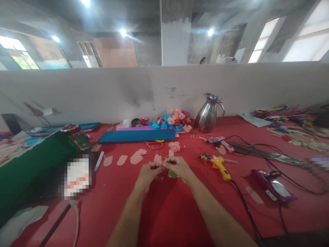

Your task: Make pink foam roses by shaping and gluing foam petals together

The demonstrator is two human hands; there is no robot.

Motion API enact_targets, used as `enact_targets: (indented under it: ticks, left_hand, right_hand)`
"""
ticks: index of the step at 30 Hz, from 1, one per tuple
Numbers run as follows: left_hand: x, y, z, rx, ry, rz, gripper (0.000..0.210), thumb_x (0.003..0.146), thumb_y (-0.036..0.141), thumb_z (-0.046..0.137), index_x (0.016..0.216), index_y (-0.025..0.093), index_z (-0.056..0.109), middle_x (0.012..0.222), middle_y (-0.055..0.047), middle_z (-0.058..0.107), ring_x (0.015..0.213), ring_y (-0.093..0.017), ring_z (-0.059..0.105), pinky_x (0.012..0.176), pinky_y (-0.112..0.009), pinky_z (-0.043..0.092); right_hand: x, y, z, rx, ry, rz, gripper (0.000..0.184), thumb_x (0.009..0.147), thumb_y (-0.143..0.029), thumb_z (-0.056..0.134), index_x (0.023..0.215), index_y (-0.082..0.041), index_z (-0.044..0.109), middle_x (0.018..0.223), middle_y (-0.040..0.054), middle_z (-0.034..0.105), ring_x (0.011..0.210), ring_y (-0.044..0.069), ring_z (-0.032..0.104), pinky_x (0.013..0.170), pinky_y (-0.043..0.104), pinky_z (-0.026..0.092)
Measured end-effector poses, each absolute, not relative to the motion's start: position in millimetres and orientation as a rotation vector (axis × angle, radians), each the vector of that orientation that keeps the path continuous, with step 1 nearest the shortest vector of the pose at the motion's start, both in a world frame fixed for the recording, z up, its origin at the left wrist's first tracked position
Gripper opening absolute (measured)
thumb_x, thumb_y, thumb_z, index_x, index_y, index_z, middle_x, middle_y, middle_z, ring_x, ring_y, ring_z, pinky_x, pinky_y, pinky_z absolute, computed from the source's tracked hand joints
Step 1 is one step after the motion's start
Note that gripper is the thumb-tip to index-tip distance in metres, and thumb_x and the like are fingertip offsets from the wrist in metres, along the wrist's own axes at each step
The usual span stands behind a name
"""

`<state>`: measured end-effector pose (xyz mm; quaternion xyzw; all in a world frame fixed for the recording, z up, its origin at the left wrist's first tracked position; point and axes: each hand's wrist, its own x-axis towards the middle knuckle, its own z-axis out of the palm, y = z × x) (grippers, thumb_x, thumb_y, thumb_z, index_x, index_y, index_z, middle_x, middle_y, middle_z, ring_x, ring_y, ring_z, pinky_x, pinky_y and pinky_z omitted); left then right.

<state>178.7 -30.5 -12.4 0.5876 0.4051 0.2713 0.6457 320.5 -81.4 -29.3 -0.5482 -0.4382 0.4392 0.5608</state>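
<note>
Hands meet over the near-middle of the red table [177,219]. Left hand [150,174]: grip nearly closed, thumb and index pinched on a small pink piece [158,159]. Right hand [178,168]: grip likewise pinched, fingertips at the same spot, apparently on the same piece; exact contact hidden. Piece is at and just beyond the fingertips. Its visible part points away from the person; long axis seems to run near-to-far with a slight lean left, near end covered by fingers. Green piece [173,174] shows just below the right hand.

Step, judged: two-handed fingertip shaping or joining of the piece. Next move would call for one pinch to hold steady while the other adjusts.

Farther: loose petal cut-outs [122,160] to the left, yellow glue gun [218,166] to the right, pink flower [174,146] beyond the hands. Farthest: blue sheet [136,136], flower bunch [177,118], metal jug [207,115].
</note>
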Motion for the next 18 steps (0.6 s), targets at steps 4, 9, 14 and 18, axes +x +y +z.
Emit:
enact_targets:
  ticks: [4, 9, 14, 18]
  left_hand:
    - [179.3, -32.8, -12.3, 1.337, 0.898, 0.66, 0.025, 0.058, 0.036, 0.074, 0.065, 0.014, 0.067, 0.052, 0.001, 0.058, 0.041, -0.007, 0.046, 0.043, -0.02, 0.03]
    - [178.7, -33.4, -11.7, 1.35, 0.919, 0.635, 0.028, 0.058, 0.038, 0.074, 0.071, 0.013, 0.071, 0.057, -0.002, 0.063, 0.042, -0.008, 0.047, 0.045, -0.021, 0.032]
    - [177.7, -30.3, -14.6, 1.327, 0.911, 0.606, 0.028, 0.058, 0.036, 0.075, 0.073, 0.012, 0.073, 0.057, -0.002, 0.063, 0.043, -0.008, 0.048, 0.045, -0.022, 0.033]
    - [177.5, -29.3, -15.7, 1.307, 0.882, 0.61, 0.025, 0.058, 0.034, 0.075, 0.071, 0.013, 0.071, 0.056, -0.002, 0.062, 0.043, -0.008, 0.049, 0.045, -0.021, 0.034]
  right_hand:
    - [319.0, -80.7, -28.3, -1.304, -1.064, 0.998, 0.019, 0.067, -0.034, 0.063, 0.069, -0.015, 0.066, 0.062, -0.0011, 0.06, 0.06, 0.012, 0.05, 0.06, 0.024, 0.037]
    - [318.4, -80.3, -26.6, -1.309, -1.109, 0.952, 0.018, 0.07, -0.032, 0.06, 0.066, -0.016, 0.064, 0.06, -0.002, 0.057, 0.059, 0.011, 0.048, 0.06, 0.023, 0.036]
    - [318.3, -80.1, -26.5, -1.294, -1.113, 0.936, 0.015, 0.07, -0.029, 0.058, 0.066, -0.015, 0.064, 0.063, -0.0013, 0.059, 0.062, 0.012, 0.049, 0.063, 0.024, 0.038]
    - [317.9, -78.5, -28.9, -1.277, -1.108, 0.952, 0.016, 0.069, -0.03, 0.059, 0.068, -0.015, 0.064, 0.065, -0.0004, 0.06, 0.062, 0.012, 0.05, 0.064, 0.025, 0.039]
